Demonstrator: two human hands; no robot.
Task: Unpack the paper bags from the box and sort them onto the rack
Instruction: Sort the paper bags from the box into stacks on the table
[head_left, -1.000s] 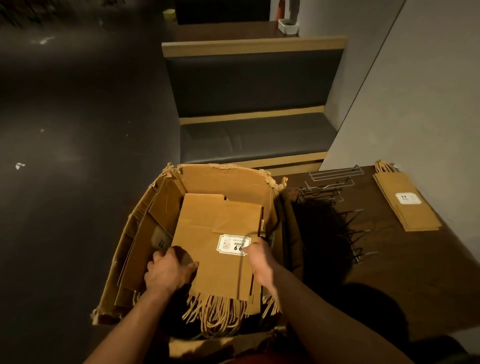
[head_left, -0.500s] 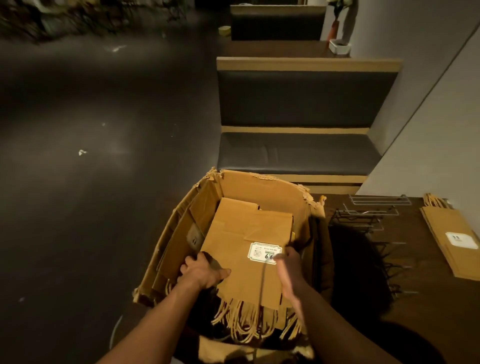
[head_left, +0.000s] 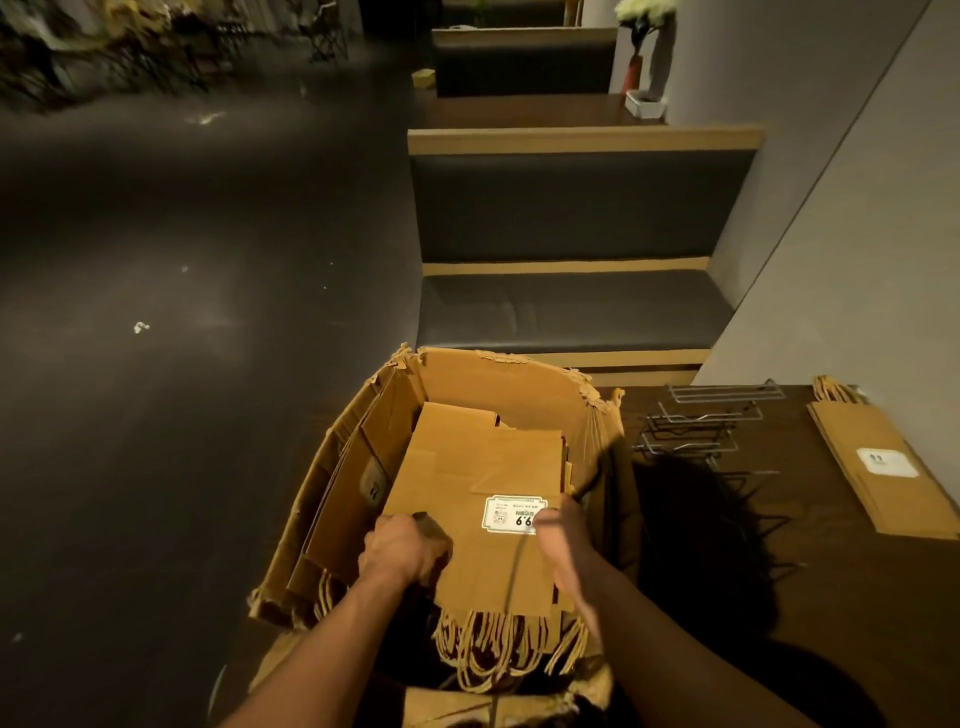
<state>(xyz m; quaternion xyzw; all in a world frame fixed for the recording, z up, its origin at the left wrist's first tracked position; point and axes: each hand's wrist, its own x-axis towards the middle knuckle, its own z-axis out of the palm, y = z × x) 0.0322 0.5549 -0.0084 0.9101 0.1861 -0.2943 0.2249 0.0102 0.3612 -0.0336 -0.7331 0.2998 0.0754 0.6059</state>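
Note:
A torn cardboard box (head_left: 498, 371) stands open in front of me. Inside lies a stack of flat brown paper bags (head_left: 467, 467) with a white price label on top and twisted paper handles hanging toward me. My left hand (head_left: 402, 551) grips the stack's left edge, fingers curled under it. My right hand (head_left: 563, 540) holds the right edge beside the label. The wire rack (head_left: 701, 431) lies on the dark table to the right of the box.
Another pile of brown paper bags (head_left: 878, 462) with a white label lies on the dark wooden table (head_left: 831, 597) near the grey wall. A padded bench seat (head_left: 571, 306) stands beyond the box. Dark floor stretches to the left.
My view has tilted up and left, so the box sits further right and lower in frame. Both hands keep the same hold on the bag stack.

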